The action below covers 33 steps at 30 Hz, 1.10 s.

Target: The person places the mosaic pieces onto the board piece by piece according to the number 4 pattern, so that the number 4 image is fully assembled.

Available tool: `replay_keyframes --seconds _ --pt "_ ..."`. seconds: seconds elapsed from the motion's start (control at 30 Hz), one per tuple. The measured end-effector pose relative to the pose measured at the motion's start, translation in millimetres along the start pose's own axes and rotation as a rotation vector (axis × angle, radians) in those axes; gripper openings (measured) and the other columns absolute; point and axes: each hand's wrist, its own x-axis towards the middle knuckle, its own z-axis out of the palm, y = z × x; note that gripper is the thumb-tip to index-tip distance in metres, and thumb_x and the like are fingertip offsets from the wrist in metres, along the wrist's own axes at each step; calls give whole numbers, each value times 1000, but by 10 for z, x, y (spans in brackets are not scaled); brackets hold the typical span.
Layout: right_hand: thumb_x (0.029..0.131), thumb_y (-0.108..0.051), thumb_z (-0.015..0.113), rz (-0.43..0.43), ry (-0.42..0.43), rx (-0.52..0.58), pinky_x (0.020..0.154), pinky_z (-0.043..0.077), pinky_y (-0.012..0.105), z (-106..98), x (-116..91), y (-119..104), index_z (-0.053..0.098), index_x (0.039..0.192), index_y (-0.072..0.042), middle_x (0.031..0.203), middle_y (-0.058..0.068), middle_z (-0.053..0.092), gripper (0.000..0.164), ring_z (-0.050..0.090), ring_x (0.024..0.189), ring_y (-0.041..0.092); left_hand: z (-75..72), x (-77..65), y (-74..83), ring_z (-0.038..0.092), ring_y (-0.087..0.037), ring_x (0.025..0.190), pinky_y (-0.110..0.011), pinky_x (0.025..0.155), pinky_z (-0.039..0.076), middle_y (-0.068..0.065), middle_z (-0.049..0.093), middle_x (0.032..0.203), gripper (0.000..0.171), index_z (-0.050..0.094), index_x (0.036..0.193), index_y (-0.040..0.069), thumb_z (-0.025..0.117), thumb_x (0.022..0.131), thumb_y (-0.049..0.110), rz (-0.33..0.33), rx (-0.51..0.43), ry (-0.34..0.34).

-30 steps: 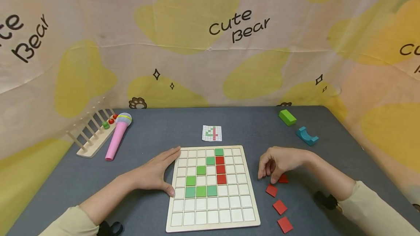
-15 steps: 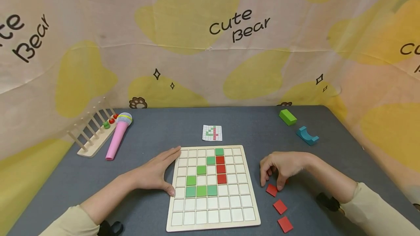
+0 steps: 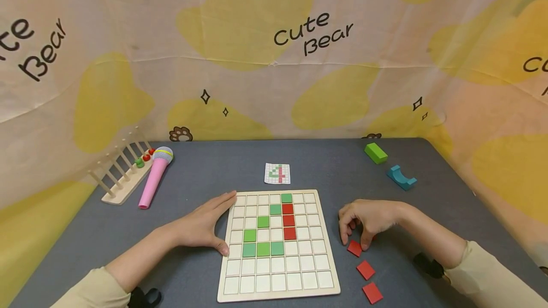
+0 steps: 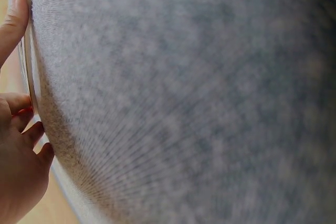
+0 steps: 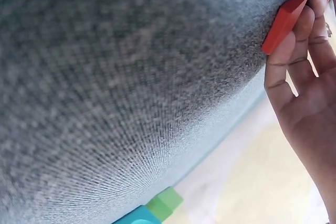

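A wooden grid board (image 3: 278,297) carries green and red tiles among white squares. Along its left edge rests my left hand (image 3: 201,225), thumb and fingers spread. My right hand (image 3: 372,217) is low on the table right of the board, fingers bent. Its thumb and index tips stand apart on either side of a red tile (image 3: 354,248) lying flat; the thumb is at its edge, and a firm pinch does not show. Another red tile (image 5: 283,24), mostly hidden behind the thumb in the head view, lies beside the fingers in the right wrist view.
Nearer the front lie two red tiles, one (image 3: 366,270) above the other (image 3: 372,293). Behind the board is a small pattern card (image 3: 277,174). A pink toy microphone (image 3: 155,179) and pegged rack (image 3: 124,189) stand left; a green block (image 3: 376,153) and blue arch (image 3: 401,178) lie right.
My right hand has come down and slightly toward the front, so thumb and index now straddle a red tile and cover most of another. The left hand stays at the board.
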Motion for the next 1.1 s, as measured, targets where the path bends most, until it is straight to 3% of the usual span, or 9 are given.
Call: replay_keyframes --seconds 0.4,0.77,0.93,1.1 --pt "66 -13 87 4 17 -51 73 49 19 12 7 -46 76 89 -27 88 -2 62 29 53 81 3 9 14 -16 27 -41 150 -63 115 30 -17 22 165 128 28 154 1 82 59 66 -4 -18 -1" --pt "66 -8 86 54 63 -61 65 48 18 31 4 -76 71 78 -22 83 -11 63 24 54 75 2 2 -6 5 27 -43 149 -64 114 30 -17 23 165 126 28 154 0 83 60 64 -3 -21 -3" --pt "70 -4 82 97 97 -39 56 49 20 16 -7 -112 69 75 -20 72 -10 65 21 55 62 0 -3 -11 8 27 -43 149 -65 113 30 -17 23 164 126 28 154 0 83 60 63 4 -17 1" --pt "77 -8 80 96 138 -22 60 52 21 -18 15 -157 69 76 -19 71 -9 67 16 57 63 0 6 -4 -8 27 -42 150 -64 114 30 -16 22 165 126 28 154 0 82 60 65 1 -16 1"
